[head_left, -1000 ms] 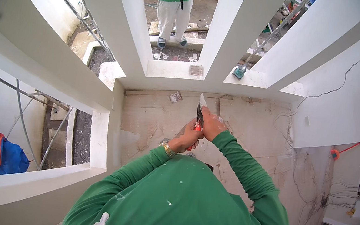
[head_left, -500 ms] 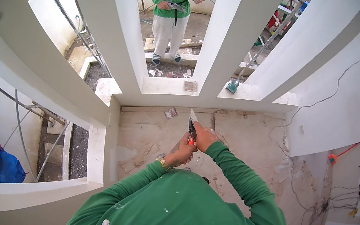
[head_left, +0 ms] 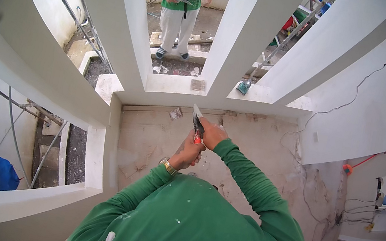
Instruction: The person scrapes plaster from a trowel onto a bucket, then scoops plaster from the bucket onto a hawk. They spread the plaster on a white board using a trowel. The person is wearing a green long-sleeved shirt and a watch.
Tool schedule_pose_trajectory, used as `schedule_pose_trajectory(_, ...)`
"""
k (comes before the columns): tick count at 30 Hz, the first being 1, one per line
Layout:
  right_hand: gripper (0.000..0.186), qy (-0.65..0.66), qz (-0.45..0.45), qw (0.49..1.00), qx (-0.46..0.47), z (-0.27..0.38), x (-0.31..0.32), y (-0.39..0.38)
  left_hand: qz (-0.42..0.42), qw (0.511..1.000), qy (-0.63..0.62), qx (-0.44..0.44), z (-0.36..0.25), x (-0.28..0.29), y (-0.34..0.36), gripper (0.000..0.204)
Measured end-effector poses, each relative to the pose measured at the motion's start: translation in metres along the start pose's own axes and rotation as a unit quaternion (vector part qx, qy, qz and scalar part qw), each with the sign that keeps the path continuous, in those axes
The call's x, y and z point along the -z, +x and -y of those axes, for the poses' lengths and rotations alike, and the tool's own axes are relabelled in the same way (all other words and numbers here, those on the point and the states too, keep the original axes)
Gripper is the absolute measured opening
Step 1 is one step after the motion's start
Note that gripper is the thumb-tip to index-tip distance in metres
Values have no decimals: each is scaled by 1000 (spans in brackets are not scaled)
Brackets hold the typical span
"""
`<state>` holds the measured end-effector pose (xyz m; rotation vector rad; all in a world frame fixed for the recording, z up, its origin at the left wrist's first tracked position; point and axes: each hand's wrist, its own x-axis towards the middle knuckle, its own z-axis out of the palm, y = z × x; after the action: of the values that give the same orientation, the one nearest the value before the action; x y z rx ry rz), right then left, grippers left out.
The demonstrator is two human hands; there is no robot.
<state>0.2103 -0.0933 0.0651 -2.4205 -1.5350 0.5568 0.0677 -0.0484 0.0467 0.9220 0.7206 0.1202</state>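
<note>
at the frame's centre, the left hand (head_left: 188,152) is wrapped around a red-handled scraper (head_left: 197,139); the right hand (head_left: 213,135) touches its blade, grip unclear.

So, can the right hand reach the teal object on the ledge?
Probably not yet: the right hand is at the red-handled tool, and the teal object lies farther ahead, path apparently free.

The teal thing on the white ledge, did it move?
No, it hasn't gone either way: the teal thing sits on the same spot of the white ledge, just right of the white pillar.
</note>
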Motion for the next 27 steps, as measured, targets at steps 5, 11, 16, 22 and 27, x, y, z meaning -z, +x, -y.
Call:
schedule_pose_trajectory(5,56,-25,3,999,40,4,5,7,4,1000,-23,-18,-2,1,-12,50)
schedule_pose_trajectory(11,55,-25,-10,998,60,12,-3,12,-31,998,-48,-28,1,3,-19,53)
schedule_pose_trajectory(16,55,-30,31,997,71,26,-2,10,-61,996,-54,-35,-9,8,-26,54)
schedule_pose_trajectory(22,56,-25,38,994,96,30,2,8,-55,993,-90,-48,-4,18,-17,54)
schedule_pose_trajectory(27,55,-25,-5,993,112,26,-11,5,-53,992,-97,-57,-3,19,-16,54)
